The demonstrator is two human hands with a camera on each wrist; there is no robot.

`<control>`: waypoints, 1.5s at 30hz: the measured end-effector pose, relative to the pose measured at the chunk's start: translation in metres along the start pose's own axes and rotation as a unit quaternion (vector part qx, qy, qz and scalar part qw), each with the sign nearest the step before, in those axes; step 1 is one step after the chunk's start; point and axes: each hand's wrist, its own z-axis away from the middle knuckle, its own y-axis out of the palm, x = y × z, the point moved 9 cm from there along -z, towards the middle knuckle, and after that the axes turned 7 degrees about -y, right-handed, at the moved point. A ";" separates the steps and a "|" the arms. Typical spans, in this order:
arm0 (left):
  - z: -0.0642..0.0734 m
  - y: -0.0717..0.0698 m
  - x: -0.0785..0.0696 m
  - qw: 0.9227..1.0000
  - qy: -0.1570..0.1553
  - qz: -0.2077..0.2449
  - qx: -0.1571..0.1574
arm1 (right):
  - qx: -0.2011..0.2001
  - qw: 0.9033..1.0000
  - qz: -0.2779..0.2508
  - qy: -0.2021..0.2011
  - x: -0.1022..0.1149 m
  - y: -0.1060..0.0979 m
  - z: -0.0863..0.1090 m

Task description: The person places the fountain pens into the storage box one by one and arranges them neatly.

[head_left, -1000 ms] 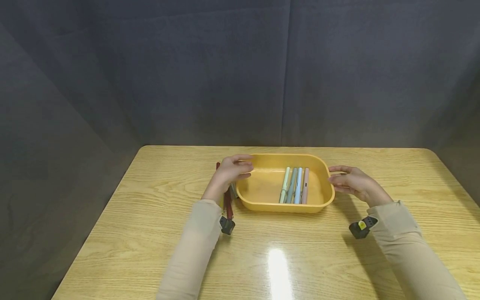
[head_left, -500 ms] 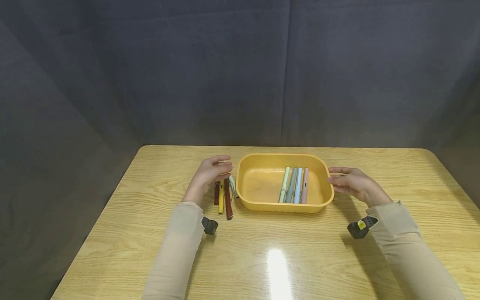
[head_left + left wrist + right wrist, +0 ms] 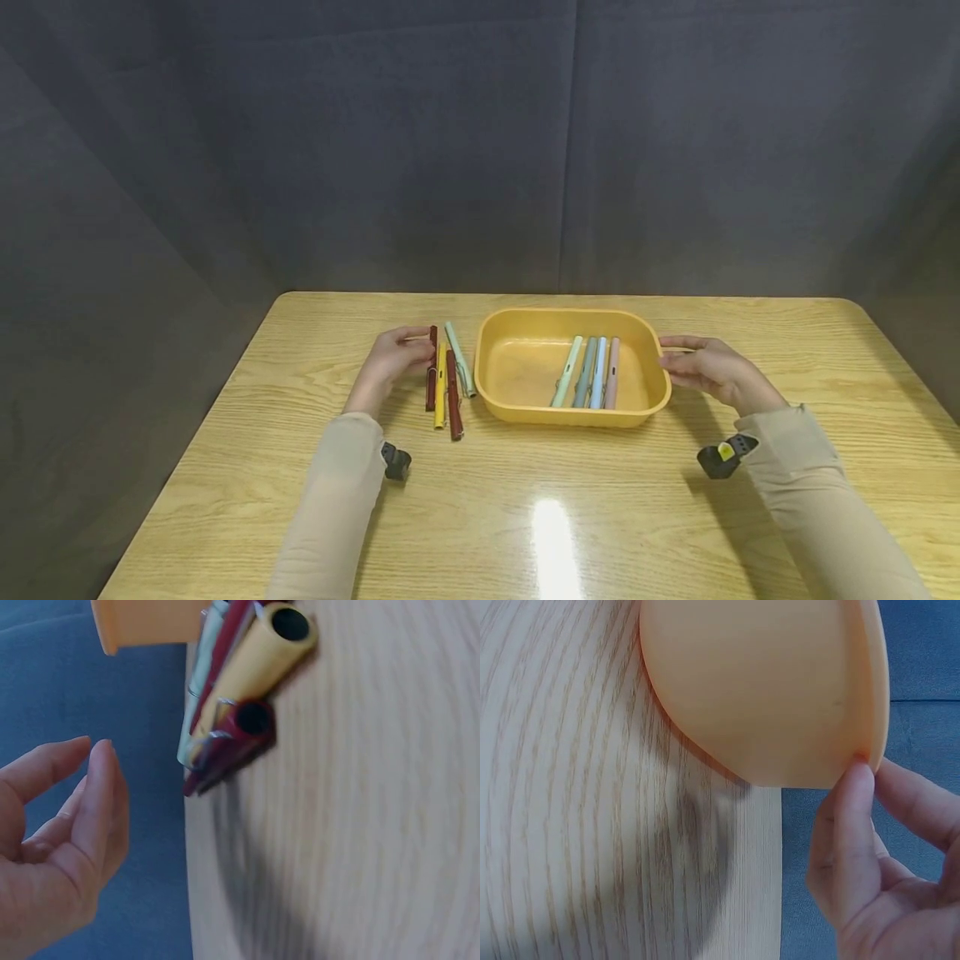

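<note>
My left hand point(image 3: 390, 357) reaches beside the dark red pen point(image 3: 431, 383) at the left of a loose row. In the left wrist view its bent fingers point(image 3: 94, 802) hold nothing and stand apart from the pens. A yellow pen point(image 3: 440, 387), a second dark red pen point(image 3: 453, 400) and a pale green pen point(image 3: 461, 362) lie alongside. My right hand point(image 3: 708, 367) pinches the right rim of the yellow-orange tray point(image 3: 517, 414). Inside the tray lie a light green pen point(image 3: 567, 371), a grey-green pen point(image 3: 585, 375), a light blue pen point(image 3: 598, 375) and a pink pen point(image 3: 612, 375).
The wooden table point(image 3: 480, 517) has its far edge just behind the tray, with a dark grey curtain point(image 3: 465, 167) beyond. Small black cameras point(image 3: 396, 462) sit on both wrists. The tray stands right of the loose pens.
My left hand has moved left from the tray's left side to the leftmost dark red pen, uncovering the loose pens. The light green pen in the tray tilts more. My right hand stays at the rim.
</note>
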 end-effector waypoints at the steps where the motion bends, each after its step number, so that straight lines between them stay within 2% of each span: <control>1: 0.000 -0.001 0.002 1.000 -0.002 -0.003 -0.004 | 0.000 1.000 0.001 0.001 0.000 0.000 0.000; 7: -0.003 -0.007 0.010 0.999 -0.011 -0.024 -0.024 | -0.001 1.000 -0.001 0.003 0.001 0.001 0.001; 14: -0.008 -0.007 0.023 0.999 -0.033 -0.042 -0.012 | 0.001 1.000 -0.003 0.001 0.000 0.000 0.001; 20: -0.007 -0.004 0.026 0.997 -0.037 -0.062 -0.005 | 0.003 1.000 0.014 0.001 0.000 0.000 0.000; 26: -0.007 0.000 0.030 0.997 -0.053 -0.062 -0.007 | 0.003 1.000 0.008 0.000 0.000 0.001 0.001; 30: -0.012 -0.001 0.035 0.997 -0.048 -0.052 -0.008 | 0.002 1.000 0.001 -0.002 0.001 0.002 0.001; 31: -0.015 -0.001 0.037 0.998 -0.035 -0.046 -0.002 | 0.002 1.000 0.001 -0.003 0.001 0.002 0.001; 33: -0.017 -0.001 0.038 0.998 -0.029 -0.048 0.001 | 0.002 1.000 0.001 -0.003 0.001 0.003 0.002; 37: -0.015 0.002 0.038 0.998 -0.030 -0.063 -0.005 | 0.002 1.000 0.009 -0.003 0.002 0.003 0.002; 39: -0.011 0.004 0.036 0.996 -0.044 -0.077 -0.016 | 0.001 1.000 0.011 -0.002 0.001 0.003 0.001; 45: -0.008 0.006 0.032 0.994 -0.052 -0.089 -0.021 | -0.003 1.000 0.019 0.000 0.000 0.000 0.000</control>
